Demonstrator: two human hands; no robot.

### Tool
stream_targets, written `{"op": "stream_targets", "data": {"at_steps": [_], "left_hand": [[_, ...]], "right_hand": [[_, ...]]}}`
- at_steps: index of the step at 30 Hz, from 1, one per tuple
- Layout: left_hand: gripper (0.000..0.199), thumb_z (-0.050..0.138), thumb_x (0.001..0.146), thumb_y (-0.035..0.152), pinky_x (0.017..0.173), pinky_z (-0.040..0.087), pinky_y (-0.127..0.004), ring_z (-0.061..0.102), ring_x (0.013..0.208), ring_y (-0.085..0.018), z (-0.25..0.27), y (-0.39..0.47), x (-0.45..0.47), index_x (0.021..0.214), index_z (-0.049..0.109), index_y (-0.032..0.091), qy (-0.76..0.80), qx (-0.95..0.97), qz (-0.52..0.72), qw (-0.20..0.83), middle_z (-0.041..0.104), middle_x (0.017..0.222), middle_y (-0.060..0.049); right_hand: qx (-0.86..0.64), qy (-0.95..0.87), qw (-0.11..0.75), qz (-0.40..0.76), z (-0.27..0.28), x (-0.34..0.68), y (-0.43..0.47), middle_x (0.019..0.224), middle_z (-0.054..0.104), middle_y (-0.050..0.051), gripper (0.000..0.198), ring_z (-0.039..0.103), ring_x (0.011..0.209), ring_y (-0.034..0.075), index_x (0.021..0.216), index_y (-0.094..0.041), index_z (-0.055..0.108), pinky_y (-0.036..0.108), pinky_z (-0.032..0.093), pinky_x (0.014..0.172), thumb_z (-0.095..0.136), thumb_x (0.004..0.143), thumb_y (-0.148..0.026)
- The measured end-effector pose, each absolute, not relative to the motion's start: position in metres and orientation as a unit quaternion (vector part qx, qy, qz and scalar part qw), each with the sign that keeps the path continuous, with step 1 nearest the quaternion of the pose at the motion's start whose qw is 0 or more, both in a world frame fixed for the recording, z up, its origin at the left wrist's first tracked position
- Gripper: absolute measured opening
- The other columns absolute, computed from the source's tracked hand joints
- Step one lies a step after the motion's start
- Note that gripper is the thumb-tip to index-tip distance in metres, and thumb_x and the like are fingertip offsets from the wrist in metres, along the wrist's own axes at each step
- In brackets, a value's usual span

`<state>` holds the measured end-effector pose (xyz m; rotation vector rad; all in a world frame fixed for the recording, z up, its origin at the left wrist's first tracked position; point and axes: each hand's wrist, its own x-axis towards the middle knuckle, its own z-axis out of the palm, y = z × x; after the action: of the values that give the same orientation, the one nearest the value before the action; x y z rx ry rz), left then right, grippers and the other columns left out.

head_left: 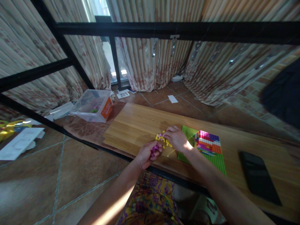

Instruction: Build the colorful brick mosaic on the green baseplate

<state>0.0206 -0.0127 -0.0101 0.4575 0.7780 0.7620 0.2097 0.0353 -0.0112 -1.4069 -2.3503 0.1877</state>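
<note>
My left hand [150, 153] is curled around several small purple toy bricks [155, 150], held just above the front part of the wooden board. Over a loose heap of yellow bricks [168, 143] is my right hand [177, 137], its fingers bent down at the heap with the fingertips partly hidden. A few pink bricks [160, 137] lie among the yellow ones. To the right of that hand, a block of stacked bricks [208, 142] in red, purple, orange and white stands on a green baseplate [214, 162].
The wooden board [128, 122] carries a dark phone [259, 176] at the right. A clear plastic box [103, 114] with an orange label sits at the back left, some bricks inside. Black metal bars [150, 29] cross in front of the curtains. White packaging [20, 143] lies far left.
</note>
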Motion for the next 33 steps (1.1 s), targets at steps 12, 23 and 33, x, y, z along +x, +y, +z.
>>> {"op": "stream_targets", "data": {"at_steps": [12,23,33], "left_hand": [[0.031,0.060,0.078,0.043,0.035,0.020,-0.014,0.049,0.048,-0.006,-0.011,-0.011,0.027,0.080,0.059,0.012,0.372,0.191,0.370,0.830,0.055,0.061,-0.001],[0.021,0.057,0.082,0.032,0.032,0.016,-0.010,0.038,0.043,-0.001,-0.009,-0.013,0.018,0.078,0.057,0.011,0.332,0.133,0.376,0.855,0.052,0.067,-0.001],[0.033,0.042,0.092,0.033,0.035,0.033,-0.012,0.058,0.056,-0.009,-0.007,-0.011,0.018,0.083,0.061,0.009,0.341,0.087,0.389,0.851,0.062,0.073,-0.009]], "right_hand": [[-0.495,-0.780,0.322,0.205,0.014,0.188,-0.003,0.094,0.066,0.003,0.016,0.059,0.093,0.019,0.087,-0.027,0.072,0.035,0.046,0.085,0.058,0.086,-0.035],[-0.563,-0.781,0.254,0.098,-0.009,0.184,0.010,0.089,0.064,0.005,0.014,0.054,0.092,0.021,0.085,-0.023,0.070,0.035,0.044,0.084,0.056,0.085,-0.023],[-0.590,-0.770,0.227,0.084,-0.010,0.176,0.009,0.090,0.063,0.009,0.017,0.053,0.093,0.024,0.082,-0.019,0.069,0.037,0.043,0.085,0.053,0.086,-0.022]]}}
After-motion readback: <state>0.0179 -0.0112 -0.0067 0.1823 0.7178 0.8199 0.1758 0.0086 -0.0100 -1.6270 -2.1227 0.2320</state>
